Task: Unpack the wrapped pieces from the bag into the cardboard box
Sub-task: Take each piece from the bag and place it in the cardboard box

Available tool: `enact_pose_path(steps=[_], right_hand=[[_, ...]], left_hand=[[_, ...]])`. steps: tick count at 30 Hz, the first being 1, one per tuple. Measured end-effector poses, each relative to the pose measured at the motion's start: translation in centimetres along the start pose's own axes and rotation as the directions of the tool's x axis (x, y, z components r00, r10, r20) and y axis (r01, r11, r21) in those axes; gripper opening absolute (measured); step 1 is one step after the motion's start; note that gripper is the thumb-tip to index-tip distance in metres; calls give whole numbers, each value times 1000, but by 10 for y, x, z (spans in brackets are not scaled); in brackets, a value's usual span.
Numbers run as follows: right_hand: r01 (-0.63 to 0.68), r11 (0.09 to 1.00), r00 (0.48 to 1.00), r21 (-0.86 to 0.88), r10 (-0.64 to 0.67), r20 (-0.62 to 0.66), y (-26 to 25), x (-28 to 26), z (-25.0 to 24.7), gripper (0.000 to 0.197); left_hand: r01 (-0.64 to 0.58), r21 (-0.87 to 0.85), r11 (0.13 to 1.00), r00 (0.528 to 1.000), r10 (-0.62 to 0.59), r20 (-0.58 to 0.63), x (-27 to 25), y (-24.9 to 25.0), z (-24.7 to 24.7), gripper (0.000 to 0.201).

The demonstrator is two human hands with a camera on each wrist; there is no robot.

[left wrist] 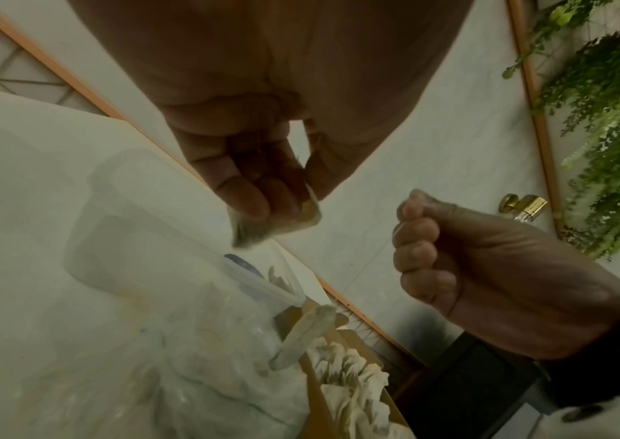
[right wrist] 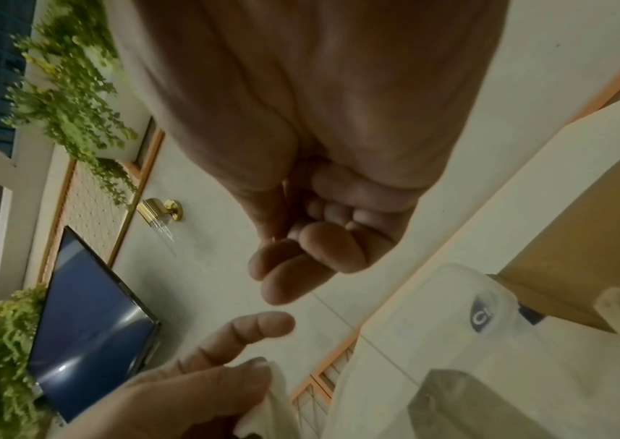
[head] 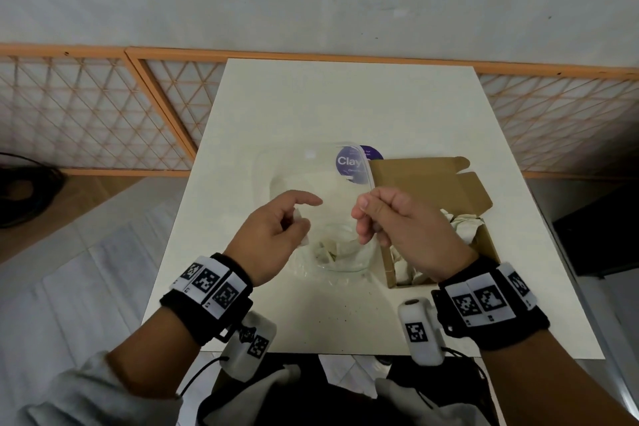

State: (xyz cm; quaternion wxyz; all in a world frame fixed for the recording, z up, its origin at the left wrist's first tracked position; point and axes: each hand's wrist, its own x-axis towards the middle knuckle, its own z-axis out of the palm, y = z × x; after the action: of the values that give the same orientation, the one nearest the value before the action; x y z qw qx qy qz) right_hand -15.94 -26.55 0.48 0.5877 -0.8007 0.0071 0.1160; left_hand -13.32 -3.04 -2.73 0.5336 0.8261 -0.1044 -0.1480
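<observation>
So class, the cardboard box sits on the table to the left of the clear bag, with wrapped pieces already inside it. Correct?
Not quite: in the head view the cardboard box sits to the right of the clear bag. The rest holds: it is on the table with wrapped pieces inside.

Clear, glossy plastic bag (head: pixel 321 183) with a purple sticker; matt brown cardboard box (head: pixel 428 180); crumpled off-white paper round the wrapped pieces (head: pixel 463 223); smooth, matt cream counter (head: pixel 345 107); black cloth wristbands (head: pixel 211 287) with printed white tags
</observation>
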Motion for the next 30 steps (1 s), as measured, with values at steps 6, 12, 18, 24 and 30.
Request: enact_pose_path(steps=[6, 12, 18, 24, 30], right_hand=[[67, 998, 998, 18, -66, -20, -24, -8, -11, 29], [157, 988, 985, 1, -156, -71, -44, -14, -20, 29], [191, 981, 980, 24, -189, -59, -55, -15, -18, 28], [203, 976, 976, 80, -195, -97, -61, -13, -20, 24], [206, 969, 965, 136, -177, -196, -62, -12, -33, 23]], left_hand=[[15, 192, 981, 993, -37, 114, 19, 11, 8, 23], [-10, 219, 976, 964, -49, 263, 24, 29, 10, 27], [-137, 252, 958, 931, 37, 363, 17, 48, 15, 46], [-347, 290, 892, 910, 245, 334, 21, 45, 27, 19], [-360, 219, 907, 913, 295, 280, 14, 43, 28, 11]])
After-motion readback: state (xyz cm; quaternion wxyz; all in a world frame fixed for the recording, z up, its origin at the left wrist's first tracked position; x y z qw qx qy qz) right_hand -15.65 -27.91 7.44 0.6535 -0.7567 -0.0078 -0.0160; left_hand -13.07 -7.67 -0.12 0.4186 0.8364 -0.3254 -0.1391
